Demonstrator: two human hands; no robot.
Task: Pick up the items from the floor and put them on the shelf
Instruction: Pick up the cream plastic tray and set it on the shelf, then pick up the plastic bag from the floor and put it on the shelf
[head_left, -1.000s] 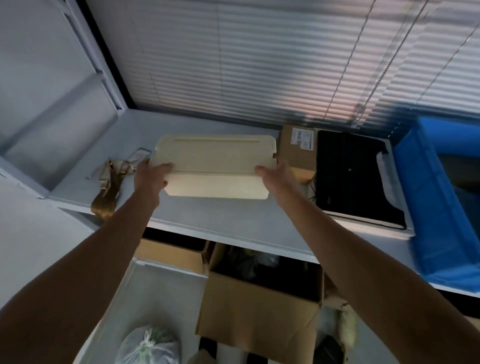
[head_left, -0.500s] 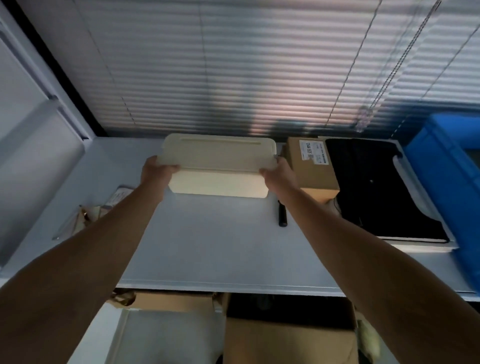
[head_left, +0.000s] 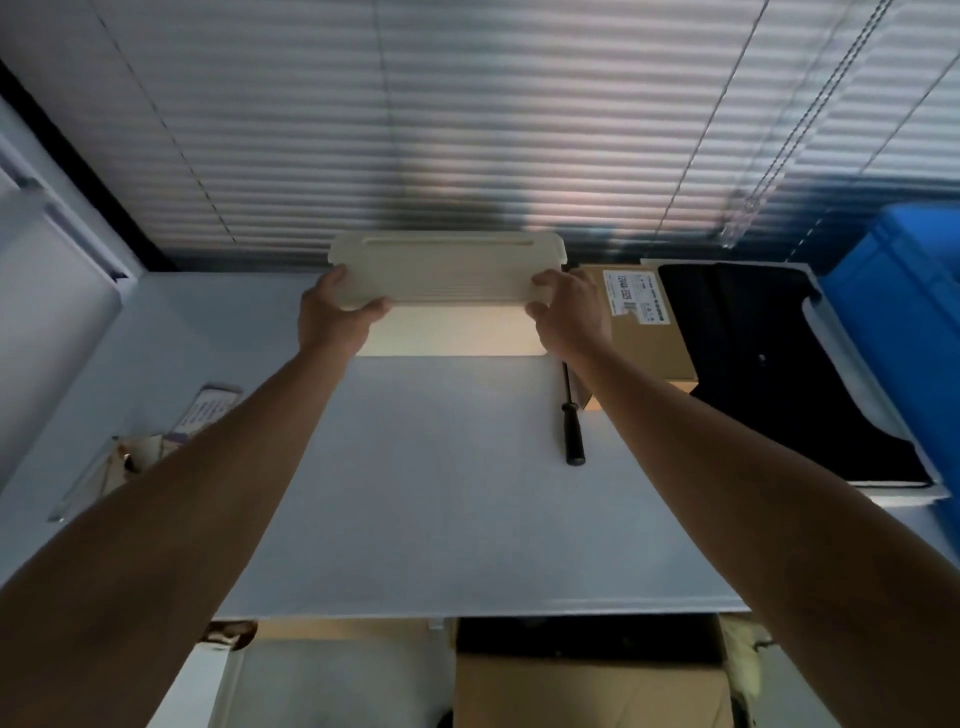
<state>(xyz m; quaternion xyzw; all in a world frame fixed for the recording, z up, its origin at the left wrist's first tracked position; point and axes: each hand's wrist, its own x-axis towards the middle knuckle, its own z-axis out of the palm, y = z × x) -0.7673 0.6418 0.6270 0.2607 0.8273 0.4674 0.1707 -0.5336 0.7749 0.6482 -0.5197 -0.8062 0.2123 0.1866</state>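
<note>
While L hand (head_left: 332, 319) & R hand (head_left: 571, 319) grip cream tray (head_left: 447, 265) by ends, box (head_left: 647, 338) sits beside R edge.

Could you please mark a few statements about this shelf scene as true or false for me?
1. The left hand and the right hand each grip an end of the cream tray. True.
2. The black-handled tool lies left of the tray. False: it lies on the shelf toward the right, beside the cardboard box.
3. The cardboard box bears a white label. True.
4. The blue bin stands at the shelf's left end. False: it is at the right end.
</note>
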